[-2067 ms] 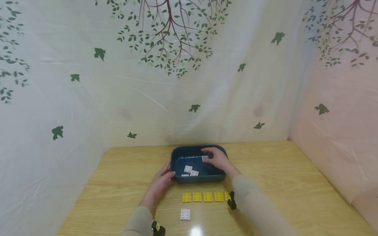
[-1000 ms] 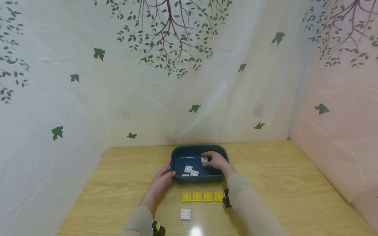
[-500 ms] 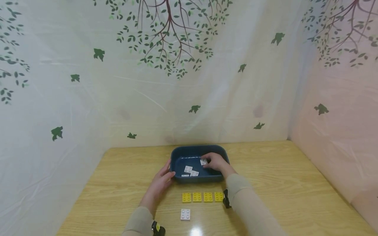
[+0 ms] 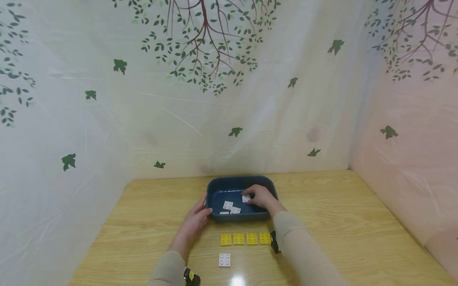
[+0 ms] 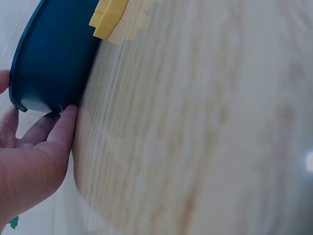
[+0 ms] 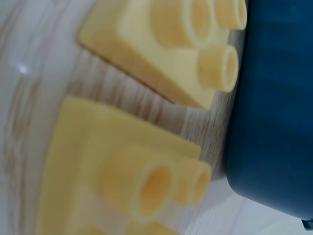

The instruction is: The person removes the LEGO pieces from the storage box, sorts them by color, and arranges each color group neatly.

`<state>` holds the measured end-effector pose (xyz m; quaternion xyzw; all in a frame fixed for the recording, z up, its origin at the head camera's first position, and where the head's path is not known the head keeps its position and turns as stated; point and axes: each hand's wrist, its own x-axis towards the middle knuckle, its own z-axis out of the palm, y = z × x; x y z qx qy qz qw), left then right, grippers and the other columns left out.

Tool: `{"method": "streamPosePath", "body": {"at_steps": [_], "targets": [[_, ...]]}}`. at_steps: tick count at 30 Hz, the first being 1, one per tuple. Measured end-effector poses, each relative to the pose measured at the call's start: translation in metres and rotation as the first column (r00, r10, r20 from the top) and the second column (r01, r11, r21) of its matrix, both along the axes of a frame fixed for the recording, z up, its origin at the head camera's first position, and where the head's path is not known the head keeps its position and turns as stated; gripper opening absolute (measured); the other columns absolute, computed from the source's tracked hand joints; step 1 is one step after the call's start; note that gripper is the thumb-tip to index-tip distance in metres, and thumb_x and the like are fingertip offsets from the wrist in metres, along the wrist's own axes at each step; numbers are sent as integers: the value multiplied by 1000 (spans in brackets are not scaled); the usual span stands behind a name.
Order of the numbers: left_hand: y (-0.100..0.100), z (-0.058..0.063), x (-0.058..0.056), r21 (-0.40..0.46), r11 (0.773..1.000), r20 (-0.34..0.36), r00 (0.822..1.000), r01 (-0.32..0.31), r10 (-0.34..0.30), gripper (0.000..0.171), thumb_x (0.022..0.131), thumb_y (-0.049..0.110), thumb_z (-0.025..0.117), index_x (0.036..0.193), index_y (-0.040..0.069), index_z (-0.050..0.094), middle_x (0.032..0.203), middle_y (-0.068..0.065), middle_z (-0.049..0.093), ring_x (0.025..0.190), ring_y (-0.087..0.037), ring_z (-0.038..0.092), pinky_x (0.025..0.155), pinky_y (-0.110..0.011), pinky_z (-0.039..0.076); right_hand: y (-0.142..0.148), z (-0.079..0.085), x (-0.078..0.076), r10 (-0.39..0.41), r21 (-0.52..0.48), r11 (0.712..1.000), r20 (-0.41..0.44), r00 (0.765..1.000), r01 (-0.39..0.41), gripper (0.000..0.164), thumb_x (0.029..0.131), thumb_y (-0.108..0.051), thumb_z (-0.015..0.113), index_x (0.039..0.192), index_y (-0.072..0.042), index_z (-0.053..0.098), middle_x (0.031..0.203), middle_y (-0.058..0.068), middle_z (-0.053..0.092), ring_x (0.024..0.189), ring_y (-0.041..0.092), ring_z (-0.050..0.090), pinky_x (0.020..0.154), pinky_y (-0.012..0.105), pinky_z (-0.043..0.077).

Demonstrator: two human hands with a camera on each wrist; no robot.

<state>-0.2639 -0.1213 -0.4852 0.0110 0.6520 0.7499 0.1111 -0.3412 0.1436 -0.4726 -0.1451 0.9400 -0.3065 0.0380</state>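
Note:
A dark blue tray [image 4: 243, 217] stands at the back of the table. Inside it, my right hand [image 4: 262, 197] pinches a white toy building brick [image 4: 245, 198] between thumb and fingers, low over the tray floor. Three other white bricks [image 4: 228, 205] lie towards the tray's left front corner, one at the front wall partly hidden. My left hand [image 4: 195, 219] rests against the tray's left end, its fingers fairly straight; the left wrist view shows the fingertips [image 5: 70, 111] at the tray's outer wall [image 5: 54, 58]. In the right wrist view, the right hand is out of sight.
In front of the tray runs a row of several yellow bricks [image 4: 239, 238], its right end near the right wrist's black strap. One white brick [image 4: 224, 260] lies nearer me. Close yellow bricks [image 6: 122, 171] fill the right wrist view. A patterned curtain [image 4: 214, 131] hangs behind the table.
My right hand has moved slightly towards me and down inside the tray, with the white brick in its fingers. My left hand and the row of yellow bricks have stayed in place.

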Motion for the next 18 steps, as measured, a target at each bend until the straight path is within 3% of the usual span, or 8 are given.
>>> {"method": "streamPosePath", "body": {"at_steps": [11, 18], "targets": [[0, -1, -1, -11, 1000, 15, 1000, -20, 20, 65, 97, 6, 54, 156, 19, 31, 160, -23, 22, 142, -40, 31, 111, -56, 30, -2, 2, 1, 24, 24, 999, -26, 999, -23, 27, 81, -3, 79, 106, -12, 78, 107, 2, 72, 104, 23, 62, 98, 44, 47], [1, -2, 1, 10, 1000, -4, 1000, -9, 9, 65, 97, 5, 53, 157, 16, 29, 159, -26, 21, 142, -41, 30, 112, -57, 27, -2, 3, 4, 49, -34, 998, -120, 992, -53, 28, 82, -4, 78, 110, -8, 76, 102, 2, 69, 91, 17, 59, 87, 40, 52]]}}
